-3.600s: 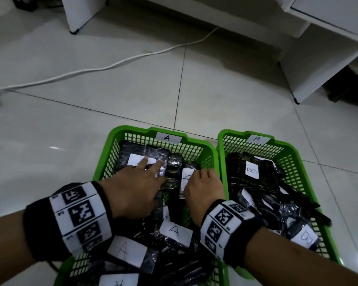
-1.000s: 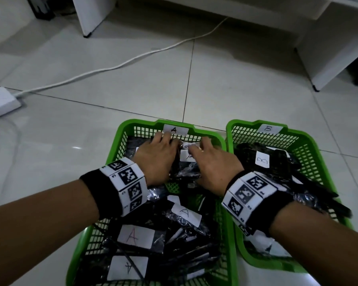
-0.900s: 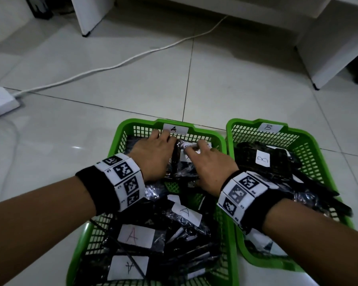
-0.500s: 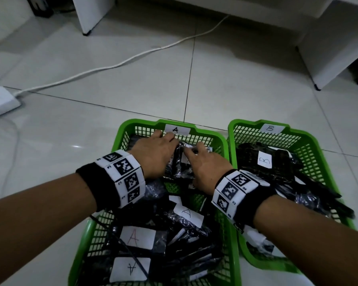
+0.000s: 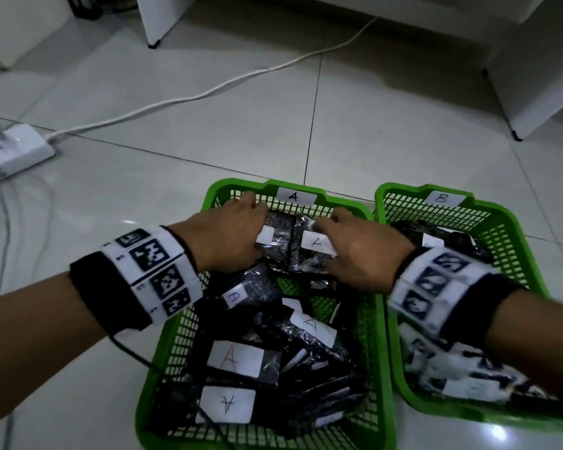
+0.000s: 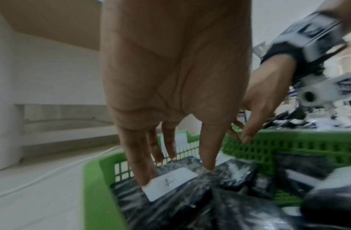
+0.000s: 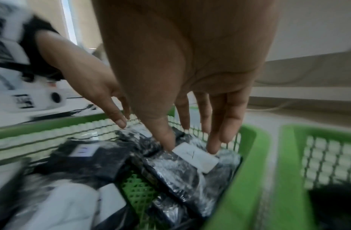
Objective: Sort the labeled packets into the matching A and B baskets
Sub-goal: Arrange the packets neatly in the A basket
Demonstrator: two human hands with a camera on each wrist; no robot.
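Basket A (image 5: 231,186) on the left and basket B (image 5: 514,222) on the right are green mesh, each tagged at its far rim. Both hold several black shiny packets with white letter labels. My left hand (image 5: 228,235) and right hand (image 5: 361,251) reach into the far end of basket A. The left hand (image 6: 176,165) touches a labelled packet (image 6: 170,183) with straight fingertips. The right hand (image 7: 192,144) does the same on the neighbouring packet (image 7: 196,157), which is marked A (image 5: 316,243). Neither hand grips anything.
A white power strip (image 5: 13,151) lies on the tiled floor at the left, with a white cable (image 5: 208,92) running to the back. White furniture stands at the back (image 5: 158,21) and at the right (image 5: 533,86).
Both hands moved from mid-basket to the far end of basket A. In the last half second they spread apart, uncovering two packets lying side by side.
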